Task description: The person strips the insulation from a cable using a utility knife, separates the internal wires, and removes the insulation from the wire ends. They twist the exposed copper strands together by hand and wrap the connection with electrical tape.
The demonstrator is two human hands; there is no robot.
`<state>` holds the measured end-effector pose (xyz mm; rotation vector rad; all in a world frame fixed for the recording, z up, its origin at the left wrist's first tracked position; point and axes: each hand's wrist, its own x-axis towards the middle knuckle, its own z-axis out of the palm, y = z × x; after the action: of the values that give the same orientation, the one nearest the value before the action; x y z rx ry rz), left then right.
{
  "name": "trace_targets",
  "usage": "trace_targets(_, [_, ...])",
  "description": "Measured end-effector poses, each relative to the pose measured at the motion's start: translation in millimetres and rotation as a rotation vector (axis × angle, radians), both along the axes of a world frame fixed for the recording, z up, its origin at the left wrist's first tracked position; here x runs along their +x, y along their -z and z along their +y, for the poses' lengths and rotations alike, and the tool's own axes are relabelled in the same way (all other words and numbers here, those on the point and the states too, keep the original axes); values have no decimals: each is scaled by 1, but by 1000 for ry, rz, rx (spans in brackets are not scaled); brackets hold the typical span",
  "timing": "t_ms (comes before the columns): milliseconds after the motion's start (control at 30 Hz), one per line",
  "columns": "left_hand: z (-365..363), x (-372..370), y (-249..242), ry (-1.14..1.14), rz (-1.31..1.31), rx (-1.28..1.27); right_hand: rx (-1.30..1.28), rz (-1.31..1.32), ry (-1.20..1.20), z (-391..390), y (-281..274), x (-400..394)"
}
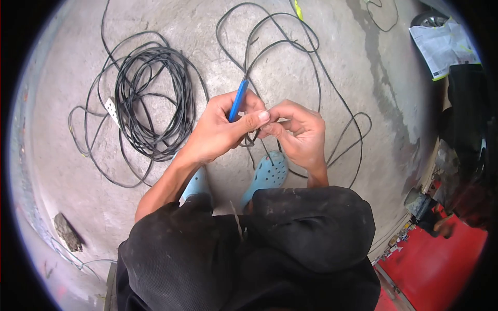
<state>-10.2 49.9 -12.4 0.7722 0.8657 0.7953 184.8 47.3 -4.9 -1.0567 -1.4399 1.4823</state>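
Observation:
My left hand (223, 124) is closed, with a slim blue tool (238, 99) lying between the thumb and fingers. Black cable (254, 56) comes up from the floor to the far side of this hand. Thumb tip to fingertips, my right hand (302, 136) pinches beside the left thumb, and short dark strands of cable hang just below the fingers. The exact spot where both hands meet on the cable is covered by the fingers. Both hands are held above the blue clogs (270, 171) on my feet.
A big coil of black cable (179, 98) lies on the concrete floor to the left, beside a white socket strip (111, 110). Loose cable loops (358, 129) spread to the right. A stone (67, 232) is at lower left; printed paper (445, 47) and a red surface (430, 264) are at right.

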Motion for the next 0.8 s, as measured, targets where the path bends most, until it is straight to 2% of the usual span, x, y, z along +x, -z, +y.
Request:
trace_targets(167, [-5,6,12,-100,-353,-281,-19,138,116,-5,18,-5])
trace_targets(267, [-10,15,12,-176,-358,-286,-14,149,179,-8,21,-4])
trace_targets(433, [-15,25,13,-254,-143,-108,-128,265,222,-11,22,-3])
trace_targets(567, [-12,23,8,-183,97,24,-269,396,217,-11,24,0])
trace_targets(667, [-10,20,5,-143,131,259,-340,535,222,-10,31,4])
trace_targets(700, [-11,13,6,-60,-3,184,-361,556,231,-11,33,5])
trace_targets(800, [-13,12,4,4,13,157,-407,624,247,-10,34,6])
